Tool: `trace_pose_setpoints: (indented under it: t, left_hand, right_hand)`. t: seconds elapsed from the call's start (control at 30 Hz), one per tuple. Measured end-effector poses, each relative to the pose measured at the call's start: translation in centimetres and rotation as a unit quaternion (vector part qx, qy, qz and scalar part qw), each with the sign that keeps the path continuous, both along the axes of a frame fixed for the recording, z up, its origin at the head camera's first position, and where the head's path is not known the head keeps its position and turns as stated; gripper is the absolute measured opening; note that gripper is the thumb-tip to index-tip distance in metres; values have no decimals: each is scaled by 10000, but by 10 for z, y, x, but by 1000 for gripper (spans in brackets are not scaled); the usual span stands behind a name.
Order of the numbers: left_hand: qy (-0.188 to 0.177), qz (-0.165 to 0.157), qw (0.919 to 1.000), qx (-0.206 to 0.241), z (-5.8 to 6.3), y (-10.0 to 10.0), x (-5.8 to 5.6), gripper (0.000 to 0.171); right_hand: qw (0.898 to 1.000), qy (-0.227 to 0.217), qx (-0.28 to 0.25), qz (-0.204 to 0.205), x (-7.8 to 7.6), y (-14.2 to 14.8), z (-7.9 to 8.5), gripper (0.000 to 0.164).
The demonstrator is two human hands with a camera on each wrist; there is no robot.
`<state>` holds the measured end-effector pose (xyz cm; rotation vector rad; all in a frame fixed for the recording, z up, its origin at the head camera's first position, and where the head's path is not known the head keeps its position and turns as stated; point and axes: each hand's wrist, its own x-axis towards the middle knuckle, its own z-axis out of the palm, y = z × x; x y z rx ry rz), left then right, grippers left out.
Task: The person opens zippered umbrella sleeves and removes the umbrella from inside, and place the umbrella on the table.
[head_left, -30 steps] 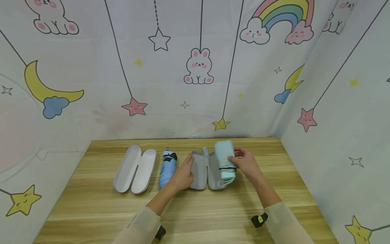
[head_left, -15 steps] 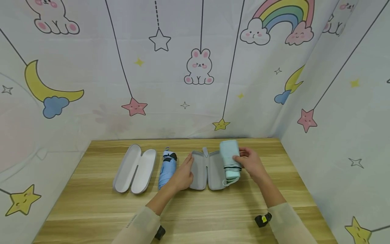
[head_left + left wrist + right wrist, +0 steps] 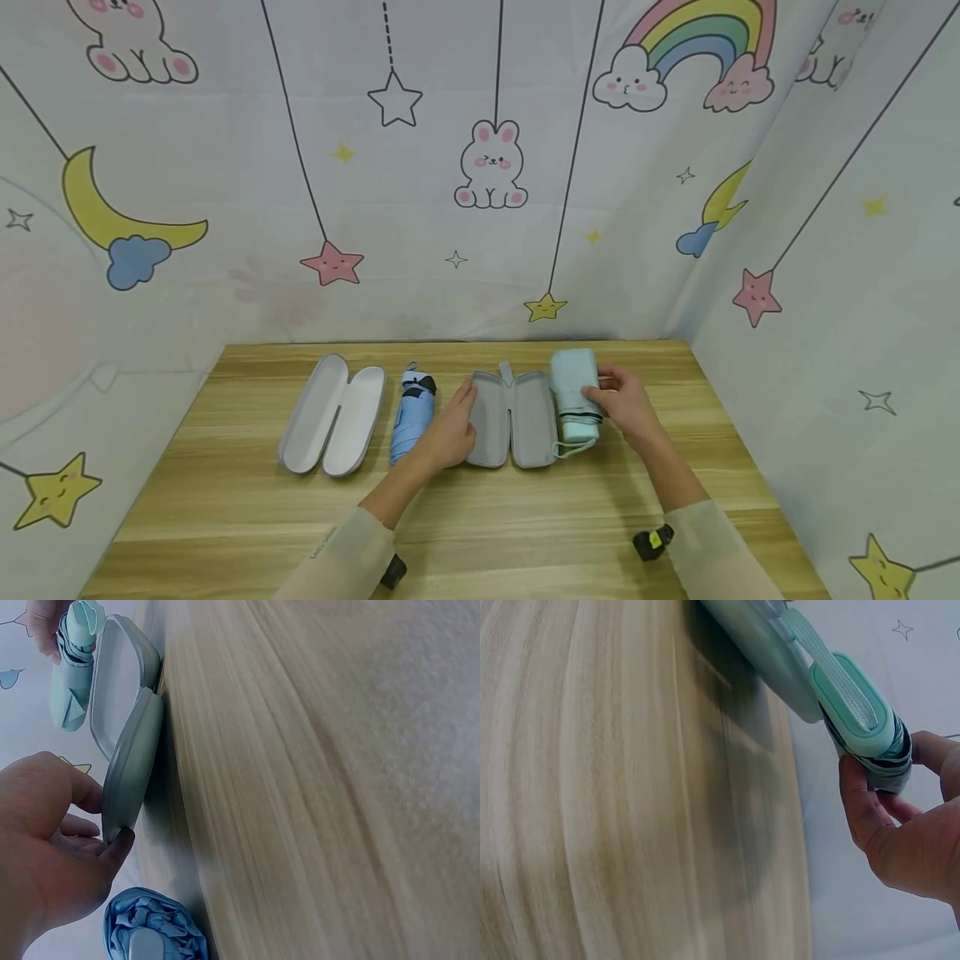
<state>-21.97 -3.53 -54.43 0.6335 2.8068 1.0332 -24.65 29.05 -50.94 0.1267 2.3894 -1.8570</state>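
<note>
My right hand [image 3: 628, 406] grips a folded mint-green umbrella [image 3: 576, 383], with thumb and fingers on its sides. The umbrella's handle end and wrist strap show in the right wrist view [image 3: 855, 705]. It is held above the table, just right of a spread grey-green hard case [image 3: 532, 417], slightly overlapping its right edge. With my left hand [image 3: 448, 429] I hold the case's left half at its outer edge; the left wrist view shows a fingertip under its shell [image 3: 139, 761]. Both lined halves of the case face up.
A folded blue umbrella [image 3: 414, 412] lies just left of the case, partly behind my left hand. Farther left, a long white-lined case [image 3: 315, 417] lies spread. All rest on a wooden table [image 3: 525, 533], backed by a printed cloth [image 3: 420, 200].
My right hand has moved the mint-green umbrella rightward, from over the case's right half to beside it. My left hand and the case have stayed put.
</note>
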Motion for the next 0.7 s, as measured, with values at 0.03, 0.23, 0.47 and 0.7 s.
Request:
trace_pose_setpoints:
  t: [0.03, 0.23, 0.47, 0.7]
  left_hand:
    - [10, 2, 10000, -4, -1, 0, 0, 63]
    - [50, 1, 10000, -30, -3, 0, -2, 63]
    - [84, -13, 9999, -70, -3, 0, -3, 63]
    - [138, 4, 9999, -90, -6, 0, -4, 63]
  right_hand:
    - [10000, -4, 8, -10, 0, 1, -1, 53]
    - [9998, -83, 76, -152, -1, 6, -8, 54]
    - [9991, -104, 379, -175, 2, 11, -18, 50]
    - [9986, -232, 424, -197, 3, 16, -32, 50]
